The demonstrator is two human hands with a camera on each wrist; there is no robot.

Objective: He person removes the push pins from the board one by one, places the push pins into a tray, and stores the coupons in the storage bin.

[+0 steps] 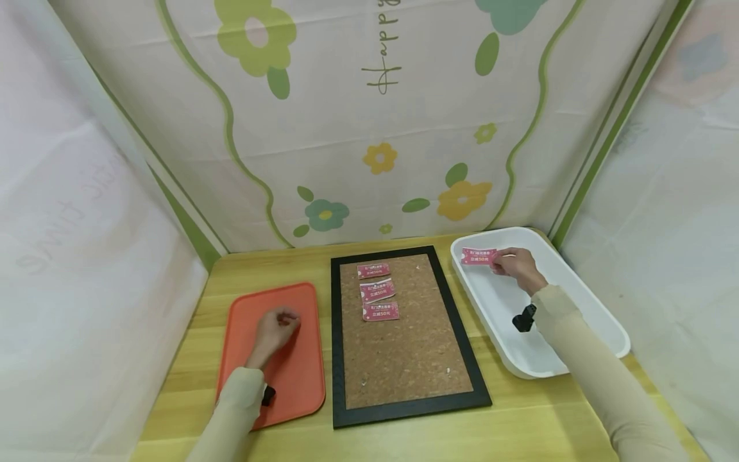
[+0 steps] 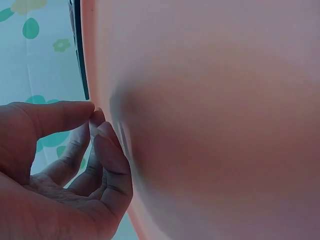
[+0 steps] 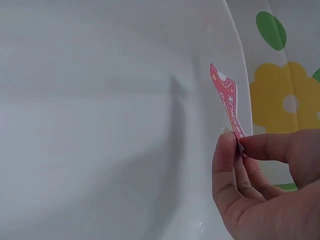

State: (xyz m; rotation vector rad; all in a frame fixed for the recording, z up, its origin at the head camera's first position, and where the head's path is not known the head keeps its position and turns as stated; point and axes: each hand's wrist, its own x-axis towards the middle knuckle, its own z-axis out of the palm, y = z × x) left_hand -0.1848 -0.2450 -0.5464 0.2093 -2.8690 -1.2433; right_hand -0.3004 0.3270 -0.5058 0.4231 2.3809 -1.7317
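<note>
Over the orange-red tray [image 1: 308, 385], my left hand [image 1: 276, 330] has its fingers curled, thumb and fingertips close together. In the left wrist view a thin pale streak shows beside the left fingertips [image 2: 107, 142]; I cannot tell what it is, and any small thing between them is hidden. My right hand [image 1: 519, 266] pinches one end of a pink paper coupon [image 1: 476, 256] between thumb and fingers. This coupon is held at the far left part of the white tray [image 1: 554, 359], and looks slightly bent in the right wrist view.
Between the trays lies a black-framed cork board [image 1: 404, 366]. Three pink coupons, top [image 1: 374, 271], middle [image 1: 378, 291] and bottom [image 1: 381, 312], sit in a column at its upper left. A flower-printed curtain [image 1: 346, 128] hangs behind the wooden table [image 1: 231, 273].
</note>
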